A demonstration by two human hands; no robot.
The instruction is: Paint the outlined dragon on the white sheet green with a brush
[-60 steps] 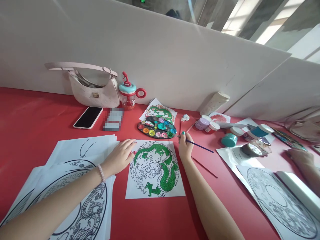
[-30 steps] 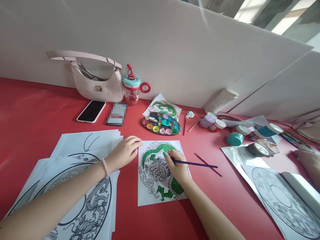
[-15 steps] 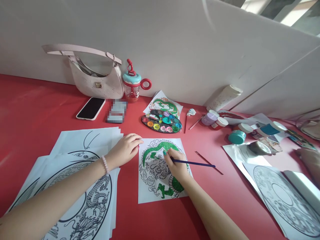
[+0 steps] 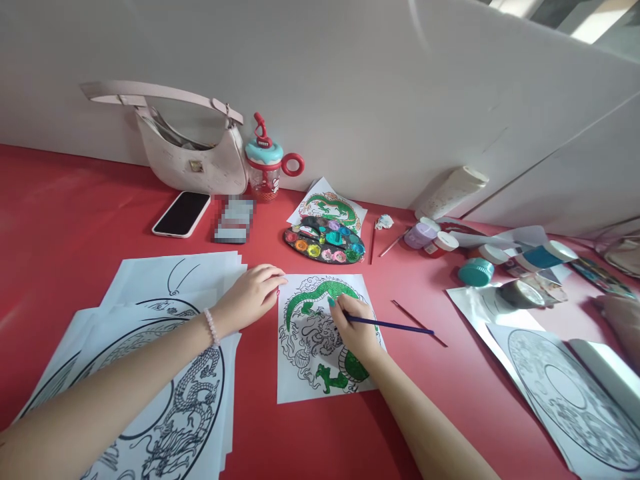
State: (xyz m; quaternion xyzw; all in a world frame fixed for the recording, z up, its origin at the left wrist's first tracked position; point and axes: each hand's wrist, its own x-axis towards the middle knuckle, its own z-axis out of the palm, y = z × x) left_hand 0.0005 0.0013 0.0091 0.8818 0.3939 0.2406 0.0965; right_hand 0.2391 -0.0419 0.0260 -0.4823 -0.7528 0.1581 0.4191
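A sheet with a dragon drawing, its body partly painted green, lies in front of me. My right hand rests on the sheet's right half, closed around a blue-handled paintbrush. The handle points right; the bristles are hidden by my fingers. Palm down, my left hand reaches the sheet's top left corner with fingers stretched out, holding nothing. Just beyond the sheet sits an oval paint palette with several colours in its wells. Behind it lies a coloured dragon picture.
Line drawings are stacked under my left forearm. A thin brush lies right of the sheet. Paint jars stand farther right, near another person's hand. Along the wall are a handbag, a phone and a cup.
The camera view has shifted very slightly. My right hand and the paintbrush have barely moved on the sheet, and my left hand stays at the corner.
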